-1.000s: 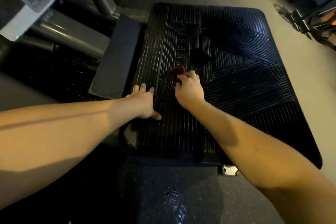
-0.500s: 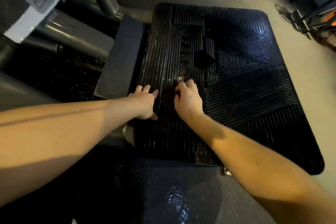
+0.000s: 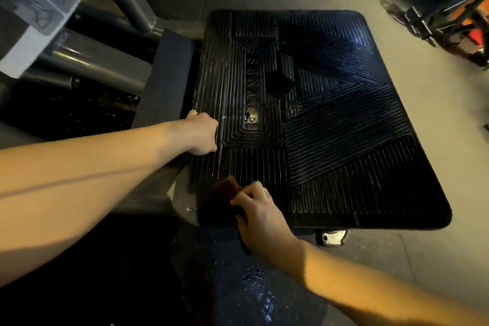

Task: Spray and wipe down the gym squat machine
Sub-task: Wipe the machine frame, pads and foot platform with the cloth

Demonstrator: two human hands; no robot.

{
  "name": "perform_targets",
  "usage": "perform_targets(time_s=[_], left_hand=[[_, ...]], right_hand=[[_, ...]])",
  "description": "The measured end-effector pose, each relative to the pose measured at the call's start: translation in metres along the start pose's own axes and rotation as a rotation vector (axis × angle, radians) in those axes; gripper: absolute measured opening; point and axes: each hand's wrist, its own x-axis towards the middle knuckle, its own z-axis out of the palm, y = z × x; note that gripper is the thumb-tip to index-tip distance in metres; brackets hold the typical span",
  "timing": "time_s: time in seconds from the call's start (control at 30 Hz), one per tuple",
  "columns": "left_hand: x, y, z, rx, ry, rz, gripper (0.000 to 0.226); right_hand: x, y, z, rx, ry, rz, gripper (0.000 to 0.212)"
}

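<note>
The squat machine's black ribbed footplate (image 3: 344,140) fills the middle of the head view, wet and shiny in places. My right hand (image 3: 260,216) is at the plate's near left corner, fingers curled on a dark reddish cloth (image 3: 225,190) that lies on the ribs. My left hand (image 3: 202,133) rests on the plate's left edge, farther up; its fingers look bent, and I cannot tell if they grip the edge. No spray bottle is in view.
A dark padded block (image 3: 166,79) runs along the plate's left side. Grey steel frame tubes (image 3: 92,63) and a white label (image 3: 31,21) stand at the upper left. Other gym equipment (image 3: 449,13) sits at the upper right. Wet drops (image 3: 259,288) glisten on the dark floor below.
My right hand has dragged the cloth from the plate's middle down to its near left corner. My left hand stays on the left edge.
</note>
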Motion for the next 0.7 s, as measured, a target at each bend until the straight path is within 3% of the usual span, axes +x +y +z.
perform_targets(time_s=[0.13, 0.27, 0.4, 0.5, 0.7], left_hand=[[-0.008, 0.004, -0.019, -0.209, 0.110, 0.012, 0.055], [-0.004, -0.001, -0.027, -0.445, 0.220, 0.028, 0.028], [-0.007, 0.006, -0.034, -0.686, 0.249, 0.065, 0.046], [-0.012, 0.012, -0.037, -0.983, 0.171, 0.122, 0.059], [-0.019, 0.020, -0.036, -1.277, -0.158, 0.340, 0.048]], right_hand=[[0.016, -0.009, -0.037, 0.153, -0.088, 0.165, 0.030], [0.059, -0.005, -0.077, 0.631, 0.125, 0.383, 0.028], [0.079, -0.007, -0.099, 1.022, 0.260, 0.482, 0.024], [0.082, -0.003, -0.105, 1.162, 0.286, 0.519, 0.025], [0.088, 0.001, -0.107, 1.502, 0.334, 0.582, 0.023]])
